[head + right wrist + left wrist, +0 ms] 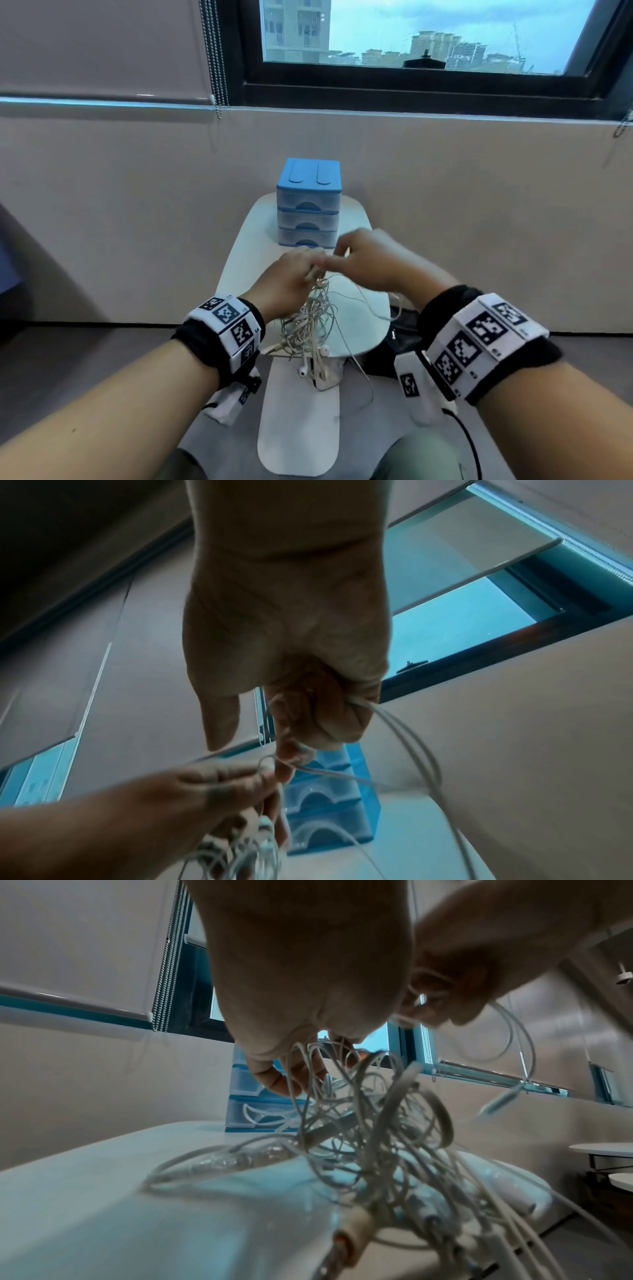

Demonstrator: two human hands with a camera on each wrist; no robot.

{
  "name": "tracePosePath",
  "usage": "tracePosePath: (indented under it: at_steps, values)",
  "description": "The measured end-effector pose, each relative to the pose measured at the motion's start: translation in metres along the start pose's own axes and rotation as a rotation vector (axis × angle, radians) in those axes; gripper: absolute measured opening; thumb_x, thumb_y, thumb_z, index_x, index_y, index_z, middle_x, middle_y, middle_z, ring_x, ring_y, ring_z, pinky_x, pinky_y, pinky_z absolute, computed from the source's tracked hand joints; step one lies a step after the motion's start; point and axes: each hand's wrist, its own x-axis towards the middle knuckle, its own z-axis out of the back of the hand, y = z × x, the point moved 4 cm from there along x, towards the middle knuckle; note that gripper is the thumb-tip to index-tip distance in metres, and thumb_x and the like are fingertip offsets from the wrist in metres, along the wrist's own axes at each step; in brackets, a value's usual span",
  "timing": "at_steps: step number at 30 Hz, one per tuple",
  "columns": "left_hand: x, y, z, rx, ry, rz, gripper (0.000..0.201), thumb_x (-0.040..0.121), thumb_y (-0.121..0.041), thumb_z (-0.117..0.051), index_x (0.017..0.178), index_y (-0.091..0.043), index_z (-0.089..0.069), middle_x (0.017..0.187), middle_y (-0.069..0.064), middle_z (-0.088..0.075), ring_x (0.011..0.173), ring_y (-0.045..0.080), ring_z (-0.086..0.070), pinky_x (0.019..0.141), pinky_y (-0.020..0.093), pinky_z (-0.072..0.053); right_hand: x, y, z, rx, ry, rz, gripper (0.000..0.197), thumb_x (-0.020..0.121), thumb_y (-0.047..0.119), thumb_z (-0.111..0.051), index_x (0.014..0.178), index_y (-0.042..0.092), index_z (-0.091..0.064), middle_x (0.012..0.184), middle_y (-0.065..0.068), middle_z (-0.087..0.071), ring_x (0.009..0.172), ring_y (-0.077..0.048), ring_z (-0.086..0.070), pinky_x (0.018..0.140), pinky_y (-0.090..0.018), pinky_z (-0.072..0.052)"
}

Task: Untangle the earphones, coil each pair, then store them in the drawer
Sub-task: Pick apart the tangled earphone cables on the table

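Glossy white tabletop (363,329), translucent plastic drawers (308,209) (blue-topped)

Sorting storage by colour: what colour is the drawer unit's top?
Blue, over translucent drawers; the drawer unit shows best in the head view.

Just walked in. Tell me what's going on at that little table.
A person is untangling a knot of white earphones over a small white table. The left hand grips the top of the bundle, which hangs down onto the table, while the right hand pinches a single strand and draws it out. Nothing is coiled yet, and the blue drawer unit behind has all three drawers closed.
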Motion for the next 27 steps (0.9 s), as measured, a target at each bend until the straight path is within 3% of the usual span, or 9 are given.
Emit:
tracePosePath:
  at_steps: [2, 5, 8, 12, 17, 20, 22, 24, 27]
  values:
    - [0.000, -0.002, 0.003, 0.021, -0.008, 0.000, 0.034, 0.107, -0.026, -0.042, 0.074, -0.034, -0.041, 0.083, -0.003, -0.051, 0.079, 0.015, -0.048, 0.073, 0.039, -0.042, 0.000, -0.003, -0.012, -0.049, 0.061, 0.006, 0.039, 0.097, 0.049, -0.059, 0.090, 0.012, -0.072, 0.084, -0.006, -0.065, 0.070, -0.021, -0.056, 0.058, -0.030, -0.042]
    - [-0.002, -0.001, 0.002, 0.005, 0.006, -0.020, 0.026, 0.107, -0.027, -0.044, 0.082, -0.032, -0.050, 0.088, -0.004, -0.056, 0.084, 0.014, -0.050, 0.075, 0.035, -0.042, 0.003, 0.001, -0.008, 0.093, 0.011, 0.029, 0.031, 0.102, 0.030, -0.056, 0.076, 0.015, -0.066, 0.066, 0.005, -0.056, 0.059, -0.014, -0.050, 0.051, -0.025, -0.038]
    - [-0.005, 0.002, -0.004, 0.006, 0.050, -0.005, 0.022, 0.107, -0.027, -0.047, 0.087, -0.021, -0.053, 0.088, -0.004, -0.055, 0.084, 0.016, -0.051, 0.077, 0.036, -0.042, 0.006, 0.010, 0.022, 0.447, -0.280, 0.113, 0.032, 0.101, 0.019, -0.059, 0.071, 0.009, -0.066, 0.069, 0.008, -0.051, 0.056, -0.001, -0.045, 0.054, -0.018, -0.035]
    - [-0.006, 0.008, -0.006, 0.020, 0.071, 0.024, 0.023, 0.107, -0.029, -0.047, 0.086, -0.024, -0.054, 0.090, -0.003, -0.056, 0.085, 0.016, -0.051, 0.081, 0.039, -0.045, -0.005, 0.023, 0.062, 0.636, -0.615, 0.173, 0.033, 0.100, 0.026, -0.056, 0.069, 0.019, -0.065, 0.086, -0.004, -0.058, 0.080, -0.009, -0.051, 0.069, -0.029, -0.038]
    - [-0.007, 0.007, -0.007, 0.005, 0.069, 0.026, 0.021, 0.106, -0.027, -0.049, 0.088, -0.021, -0.057, 0.093, -0.002, -0.058, 0.087, 0.017, -0.054, 0.083, 0.039, -0.047, -0.025, 0.017, 0.118, 0.976, -1.155, 0.316, 0.031, 0.102, 0.020, -0.050, 0.074, 0.016, -0.063, 0.090, -0.018, -0.064, 0.077, -0.009, -0.056, 0.072, -0.019, -0.045]
    - [-0.008, 0.009, -0.007, 0.008, 0.070, 0.026, 0.021, 0.106, -0.027, -0.051, 0.085, -0.024, -0.056, 0.091, -0.002, -0.058, 0.083, 0.016, -0.054, 0.081, 0.040, -0.048, -0.037, 0.001, 0.133, 1.148, -1.331, 0.340, 0.035, 0.105, 0.015, -0.048, 0.072, 0.016, -0.060, 0.079, -0.009, -0.061, 0.068, -0.005, -0.056, 0.067, -0.018, -0.047]
    - [-0.009, 0.010, -0.006, -0.014, 0.060, 0.030, 0.023, 0.105, -0.026, -0.051, 0.083, -0.023, -0.056, 0.088, -0.002, -0.060, 0.079, 0.015, -0.055, 0.079, 0.042, -0.050, -0.039, -0.009, 0.135, 1.344, -1.319, 0.356, 0.033, 0.106, 0.014, -0.046, 0.075, 0.012, -0.059, 0.074, -0.007, -0.063, 0.068, -0.015, -0.065, 0.068, -0.025, -0.054]
    - [-0.009, 0.012, -0.005, -0.034, 0.041, 0.056, 0.025, 0.105, -0.025, -0.051, 0.081, -0.021, -0.056, 0.085, -0.003, -0.062, 0.078, 0.017, -0.058, 0.078, 0.046, -0.052, -0.032, -0.015, 0.126, 1.533, -1.151, 0.303, 0.028, 0.107, 0.014, -0.046, 0.082, 0.009, -0.057, 0.072, -0.009, -0.064, 0.064, -0.022, -0.067, 0.066, -0.031, -0.058]
    - [-0.009, 0.014, -0.005, -0.055, 0.031, 0.089, 0.027, 0.106, -0.027, -0.050, 0.080, -0.021, -0.056, 0.081, -0.003, -0.065, 0.076, 0.022, -0.061, 0.076, 0.048, -0.055, -0.014, -0.023, 0.091, 1.476, -0.849, 0.112, 0.016, 0.103, 0.008, -0.052, 0.095, 0.010, -0.065, 0.071, -0.006, -0.061, 0.051, -0.012, -0.050, 0.048, -0.021, -0.042]
